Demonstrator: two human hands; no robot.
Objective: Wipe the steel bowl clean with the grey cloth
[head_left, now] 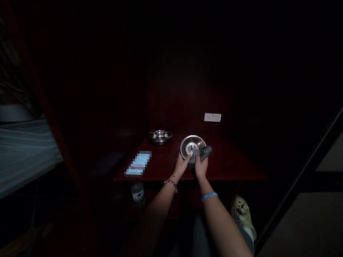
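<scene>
A shiny metal bowl [189, 142] is tilted toward me over the front half of the table, its inside facing me. My left hand [181, 165] grips its lower left rim, thumb on the inside edge. Bunched in my right hand [201, 167] is a dark grey cloth [205, 151], which lies against the bowl's lower right rim. Both hands are closed and close together. Whether the bowl's underside touches the table is hidden from me.
More metal bowls [160, 136], seemingly stacked, sit at the table's back left. A blurred-out phone-like rectangle [138, 163] lies at the left of the dark red table [229, 167]. Below the edge stands a bottle [138, 194]. A socket [212, 117] is on the wall.
</scene>
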